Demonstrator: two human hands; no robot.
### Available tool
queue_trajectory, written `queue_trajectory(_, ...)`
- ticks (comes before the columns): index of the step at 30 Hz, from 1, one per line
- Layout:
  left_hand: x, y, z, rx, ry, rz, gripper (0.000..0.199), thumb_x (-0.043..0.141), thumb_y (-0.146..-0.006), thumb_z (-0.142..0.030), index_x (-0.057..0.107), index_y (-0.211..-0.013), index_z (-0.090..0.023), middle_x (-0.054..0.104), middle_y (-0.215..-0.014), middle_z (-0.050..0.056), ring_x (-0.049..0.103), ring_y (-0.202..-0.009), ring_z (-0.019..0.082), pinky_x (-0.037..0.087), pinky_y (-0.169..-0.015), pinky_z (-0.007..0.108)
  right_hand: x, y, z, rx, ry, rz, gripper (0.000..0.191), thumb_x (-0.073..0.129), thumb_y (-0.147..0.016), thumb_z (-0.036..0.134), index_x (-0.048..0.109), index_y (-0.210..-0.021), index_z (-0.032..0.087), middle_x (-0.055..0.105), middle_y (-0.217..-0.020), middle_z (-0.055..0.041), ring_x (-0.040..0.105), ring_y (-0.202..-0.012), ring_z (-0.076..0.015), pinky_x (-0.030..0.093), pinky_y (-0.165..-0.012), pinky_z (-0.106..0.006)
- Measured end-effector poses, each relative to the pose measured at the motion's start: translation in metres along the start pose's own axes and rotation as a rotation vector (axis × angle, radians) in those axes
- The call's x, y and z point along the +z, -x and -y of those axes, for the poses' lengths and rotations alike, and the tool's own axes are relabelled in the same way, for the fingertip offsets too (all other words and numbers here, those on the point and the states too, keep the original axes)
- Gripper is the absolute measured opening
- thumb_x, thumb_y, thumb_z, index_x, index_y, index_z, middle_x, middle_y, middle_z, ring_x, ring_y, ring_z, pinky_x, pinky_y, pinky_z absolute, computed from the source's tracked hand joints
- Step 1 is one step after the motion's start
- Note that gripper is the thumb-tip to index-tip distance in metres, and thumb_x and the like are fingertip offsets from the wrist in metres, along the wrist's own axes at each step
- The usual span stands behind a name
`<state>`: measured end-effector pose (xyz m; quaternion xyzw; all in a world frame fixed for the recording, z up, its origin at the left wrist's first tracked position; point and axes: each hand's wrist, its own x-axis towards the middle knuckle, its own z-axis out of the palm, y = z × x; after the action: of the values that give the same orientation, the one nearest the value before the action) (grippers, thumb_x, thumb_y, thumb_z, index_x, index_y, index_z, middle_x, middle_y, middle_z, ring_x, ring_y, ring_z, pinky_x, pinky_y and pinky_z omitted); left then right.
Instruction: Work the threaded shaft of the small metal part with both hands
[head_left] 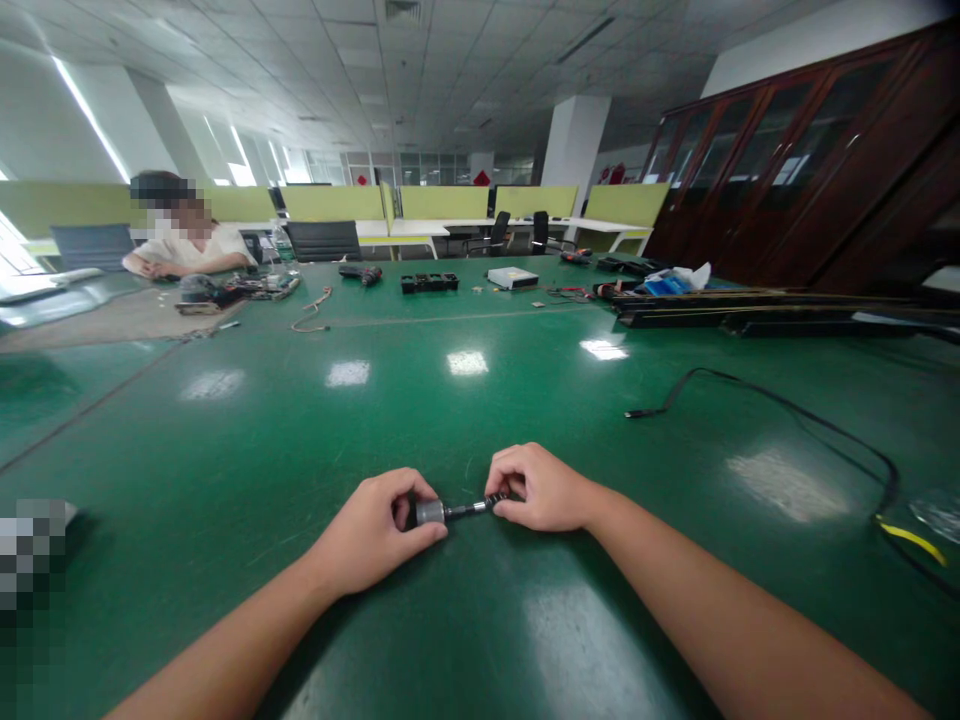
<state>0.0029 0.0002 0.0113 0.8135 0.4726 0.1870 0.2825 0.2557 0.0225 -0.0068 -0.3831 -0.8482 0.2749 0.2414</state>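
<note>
Head view: at 6 o'clock, one short metal rod [459, 511] spans both fists. The left hand [375, 533] pinches its silver cap; the right hand [536, 489] is closed on the dark end. They rest on a green table [465, 420]. One black cable [787, 410] lies at 3 o'clock in an open office; one seated person [184, 240] at 10.

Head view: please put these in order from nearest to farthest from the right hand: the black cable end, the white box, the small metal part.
1. small metal part, held in the right hand
2. black cable end, on the table, right of centre
3. white box, far across the table
</note>
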Motion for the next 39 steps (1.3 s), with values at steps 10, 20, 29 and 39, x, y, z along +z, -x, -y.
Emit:
queue_trajectory(10, 0.001, 0.0, 0.003, 0.012, -0.002, -0.006, 0.022, 0.071, -0.078, -0.037, 0.067, -0.09, -0.019, 0.055, -0.067, -0.004, 0.05, -0.06, 0.013, 0.035, -0.056, 0.023, 0.0, 0.0, 0.0, -0.004, -0.02, 0.005, 0.01, 0.068, -0.065, 0.009, 0.071, -0.072, 0.015, 0.056, -0.063, 0.0025, 0.048, -0.056, -0.0093, 0.037, -0.054, -0.021)
queue_trajectory(20, 0.002, 0.001, 0.006, 0.026, 0.005, -0.024, 0.022, 0.073, -0.075, -0.033, 0.067, -0.09, -0.019, 0.054, -0.066, -0.005, 0.05, -0.06, 0.013, 0.035, -0.057, 0.022, 0.025, -0.006, 0.021, 0.054, -0.141, -0.053, 0.045, 0.069, -0.067, 0.007, 0.069, -0.11, 0.02, 0.069, -0.08, 0.0031, 0.042, -0.052, -0.0067, 0.036, -0.054, -0.021)
queue_trajectory(29, 0.002, 0.0, 0.006, 0.018, -0.003, -0.005, 0.022, 0.073, -0.076, -0.034, 0.066, -0.091, -0.02, 0.054, -0.067, -0.005, 0.051, -0.06, 0.013, 0.035, -0.057, 0.023, 0.02, -0.006, 0.026, -0.029, -0.073, -0.069, 0.029, 0.074, -0.066, 0.014, 0.071, -0.095, 0.017, 0.064, -0.078, 0.0016, 0.045, -0.057, -0.0084, 0.035, -0.059, -0.023)
queue_trajectory(39, 0.001, -0.001, 0.006, 0.035, -0.005, -0.011, 0.022, 0.073, -0.075, -0.035, 0.066, -0.09, -0.02, 0.054, -0.067, -0.005, 0.051, -0.06, 0.013, 0.035, -0.057, 0.023, 0.023, -0.006, 0.025, -0.081, 0.018, -0.047, 0.019, 0.072, -0.072, 0.019, 0.069, -0.091, 0.018, 0.065, -0.081, 0.0004, 0.055, -0.069, -0.0128, 0.04, -0.075, -0.027)
